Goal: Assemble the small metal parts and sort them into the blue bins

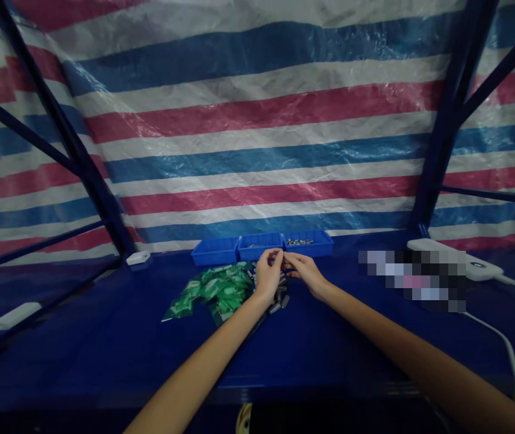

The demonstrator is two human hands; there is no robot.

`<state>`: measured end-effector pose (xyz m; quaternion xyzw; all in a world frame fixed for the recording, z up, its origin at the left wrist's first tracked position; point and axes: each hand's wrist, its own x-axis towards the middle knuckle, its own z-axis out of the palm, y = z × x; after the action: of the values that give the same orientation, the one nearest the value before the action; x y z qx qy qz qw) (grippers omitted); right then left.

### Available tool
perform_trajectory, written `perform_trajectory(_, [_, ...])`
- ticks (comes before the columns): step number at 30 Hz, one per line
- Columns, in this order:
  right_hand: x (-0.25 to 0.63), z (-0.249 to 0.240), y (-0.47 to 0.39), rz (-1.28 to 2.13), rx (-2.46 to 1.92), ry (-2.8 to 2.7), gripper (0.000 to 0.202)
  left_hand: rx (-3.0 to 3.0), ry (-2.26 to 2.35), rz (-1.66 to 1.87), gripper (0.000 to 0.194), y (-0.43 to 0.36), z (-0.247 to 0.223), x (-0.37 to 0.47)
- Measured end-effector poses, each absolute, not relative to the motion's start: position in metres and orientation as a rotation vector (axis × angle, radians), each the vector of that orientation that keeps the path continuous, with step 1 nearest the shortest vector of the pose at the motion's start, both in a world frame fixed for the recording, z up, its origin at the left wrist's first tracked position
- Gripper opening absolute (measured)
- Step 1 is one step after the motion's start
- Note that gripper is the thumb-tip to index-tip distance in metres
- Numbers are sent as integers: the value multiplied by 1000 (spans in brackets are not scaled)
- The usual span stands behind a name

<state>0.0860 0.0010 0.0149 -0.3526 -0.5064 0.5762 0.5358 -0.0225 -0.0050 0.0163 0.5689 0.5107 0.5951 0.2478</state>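
Note:
My left hand (269, 274) and my right hand (306, 271) meet above a pile of small dark grey pieces (279, 298), fingertips pinched together. Whatever lies between the fingers is too small to make out. Left of my left hand spreads a heap of green items in clear plastic bags (221, 288). Just beyond the hands stand three blue bins in a row: the left bin (215, 252), the middle bin (261, 247) and the right bin (309, 243). Small metal parts (300, 242) show in the right bin.
Blue tabletop (103, 343) under everything. A white power bank (483, 268) with a cable lies at the right beside a blurred-out object (413, 280). White devices (138, 258) sit at the left. Dark blue frame posts (442, 126) and a striped sheet (261, 120) stand behind.

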Motion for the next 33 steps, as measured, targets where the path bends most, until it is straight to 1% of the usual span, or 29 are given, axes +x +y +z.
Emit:
perform_trajectory(4, [87,17,0,1397,-834,-1199,34,1447,1384,1660,24,-6,17,-22])
perform_trajectory(7, [88,17,1,1338,-833,-1209,37,1422,1372,1677,25,-8,20,-21])
perform_trajectory(15, [88,21,0,1189,-871,-1153,37,1417,1345,1633,31,-13,23,-17])
perform_trajectory(23, [90,23,0,1133,-837,-1157,43,1531,1348,1504,34,-19,25,-15])
perform_trajectory(27, [90,22,1,1103,-835,-1189,40,1642,1376,1474,37,-18,23,-16])
perform_trajectory(33, [92,21,1,1091,-875,-1256,38,1735,1409,1442,35,-18,23,-16])
